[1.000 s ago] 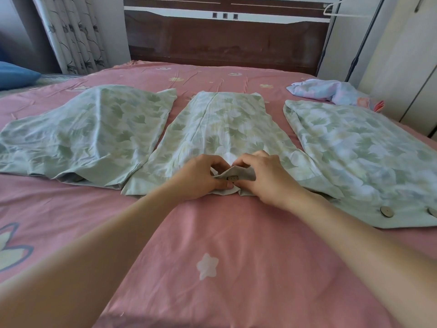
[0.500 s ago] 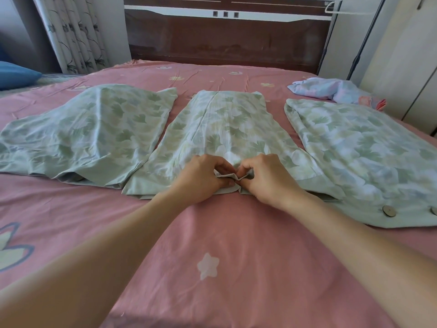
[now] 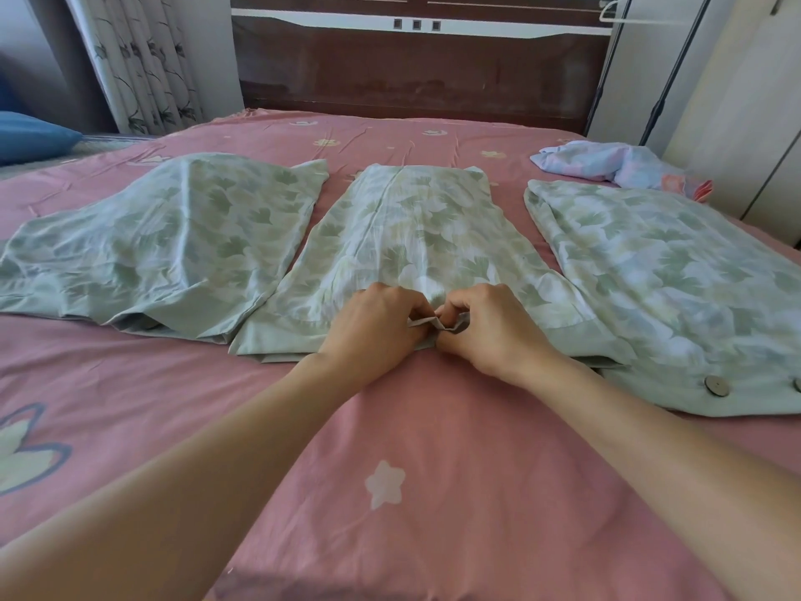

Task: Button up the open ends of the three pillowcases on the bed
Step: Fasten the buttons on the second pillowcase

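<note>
Three pale green leaf-print pillowcases lie side by side on the pink bed. My left hand (image 3: 372,327) and my right hand (image 3: 490,329) meet at the near hem of the middle pillowcase (image 3: 424,236), both pinching a folded bit of its plain green border between thumb and fingers. Any button there is hidden by my fingers. The left pillowcase (image 3: 173,240) lies with its near end gaping a little. The right pillowcase (image 3: 659,271) shows a round brown button (image 3: 716,386) on its near border, with a second one at the frame's right edge.
The pink bedspread (image 3: 390,470) with star and flower prints fills the foreground. A crumpled pale blue and pink cloth (image 3: 615,164) lies at the back right. A dark wooden headboard (image 3: 411,75) stands behind, a curtain at back left, a wardrobe at right.
The raised flap of the middle pillowcase's hem has been pressed down and bunched tighter between my fingers. Both hands have closed in on each other; the button seen a second ago is covered.
</note>
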A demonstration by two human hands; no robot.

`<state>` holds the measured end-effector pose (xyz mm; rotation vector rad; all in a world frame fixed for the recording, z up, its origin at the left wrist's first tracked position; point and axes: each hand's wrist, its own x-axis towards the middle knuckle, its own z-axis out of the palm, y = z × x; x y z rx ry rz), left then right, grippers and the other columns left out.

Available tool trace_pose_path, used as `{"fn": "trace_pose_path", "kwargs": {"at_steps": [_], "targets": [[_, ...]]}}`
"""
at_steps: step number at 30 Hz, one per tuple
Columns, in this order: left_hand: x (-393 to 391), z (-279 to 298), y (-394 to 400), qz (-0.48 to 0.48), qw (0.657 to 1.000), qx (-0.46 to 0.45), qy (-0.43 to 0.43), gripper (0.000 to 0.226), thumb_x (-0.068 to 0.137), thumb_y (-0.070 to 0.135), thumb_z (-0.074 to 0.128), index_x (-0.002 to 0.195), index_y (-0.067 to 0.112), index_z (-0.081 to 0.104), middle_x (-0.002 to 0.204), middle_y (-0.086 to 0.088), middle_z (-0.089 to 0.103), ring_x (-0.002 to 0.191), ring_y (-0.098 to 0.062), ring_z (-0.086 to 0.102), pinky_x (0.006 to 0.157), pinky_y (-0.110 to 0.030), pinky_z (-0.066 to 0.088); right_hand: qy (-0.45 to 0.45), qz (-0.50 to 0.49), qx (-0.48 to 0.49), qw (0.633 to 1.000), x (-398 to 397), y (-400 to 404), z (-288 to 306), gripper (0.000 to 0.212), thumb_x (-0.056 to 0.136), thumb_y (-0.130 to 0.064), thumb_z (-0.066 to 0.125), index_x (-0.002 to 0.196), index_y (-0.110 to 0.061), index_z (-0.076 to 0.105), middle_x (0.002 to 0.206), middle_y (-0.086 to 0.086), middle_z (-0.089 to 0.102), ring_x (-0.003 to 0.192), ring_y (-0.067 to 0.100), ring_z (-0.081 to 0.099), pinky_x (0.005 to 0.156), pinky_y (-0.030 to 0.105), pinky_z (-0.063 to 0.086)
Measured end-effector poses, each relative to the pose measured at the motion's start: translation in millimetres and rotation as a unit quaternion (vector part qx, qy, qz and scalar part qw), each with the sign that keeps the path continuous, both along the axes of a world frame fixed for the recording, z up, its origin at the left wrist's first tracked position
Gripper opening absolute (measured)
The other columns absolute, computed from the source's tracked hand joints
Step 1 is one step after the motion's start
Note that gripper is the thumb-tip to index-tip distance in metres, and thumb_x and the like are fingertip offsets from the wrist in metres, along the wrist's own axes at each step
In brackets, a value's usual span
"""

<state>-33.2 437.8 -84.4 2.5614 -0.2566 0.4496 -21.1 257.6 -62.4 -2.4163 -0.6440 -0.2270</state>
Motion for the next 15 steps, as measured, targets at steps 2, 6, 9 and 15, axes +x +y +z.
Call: {"fn": "trace_pose_path", "kwargs": {"at_steps": [2, 6, 9, 15], "targets": [[0, 1, -1, 0.004, 0.999, 0.037, -0.012, 0.02, 0.089, 0.04, 0.077, 0.107, 0.032, 0.082, 0.098, 0.004, 0.081, 0.09, -0.021, 0.074, 0.08, -0.042, 0.06, -0.003, 0.005, 0.006, 1.0, 0, 0, 1, 0.017, 0.077, -0.019, 0.084, 0.071, -0.023, 0.068, 0.076, -0.003, 0.074, 0.073, 0.016, 0.071, 0.075, 0.042, 0.06], [2, 3, -1, 0.003, 0.999, 0.051, -0.002, 0.019, 0.09, 0.041, 0.073, 0.106, 0.033, 0.082, 0.095, 0.004, 0.078, 0.088, -0.022, 0.072, 0.077, -0.042, 0.059, -0.019, 0.031, -0.008, 0.999, 0, -3, 1, 0.009, 0.082, -0.022, 0.081, 0.084, -0.021, 0.072, 0.086, -0.005, 0.076, 0.09, 0.017, 0.071, 0.095, 0.046, 0.051], [3, 5, 4, -0.021, 0.998, 0.05, 0.025, 0.021, 0.092, 0.046, 0.07, 0.108, 0.04, 0.081, 0.096, 0.007, 0.078, 0.09, -0.019, 0.071, 0.078, -0.04, 0.059, -0.057, 0.042, -0.042, 0.997, 2, -7, 3, 0.01, 0.084, -0.019, 0.078, 0.086, -0.026, 0.072, 0.084, -0.016, 0.069, 0.091, 0.013, 0.065, 0.094, 0.045, 0.05], [4, 11, 25, -0.046, 0.995, 0.026, 0.08, 0.025, 0.088, 0.039, 0.065, 0.106, 0.042, 0.082, 0.084, 0.025, 0.07, 0.092, -0.008, 0.07, 0.078, -0.024, 0.054, -0.077, 0.047, -0.106, 0.99, 10, -27, 8, 0.029, 0.088, -0.002, 0.064, 0.099, -0.025, 0.077, 0.092, -0.012, 0.057, 0.079, 0.003, 0.051, 0.073, 0.025, 0.042]]}}
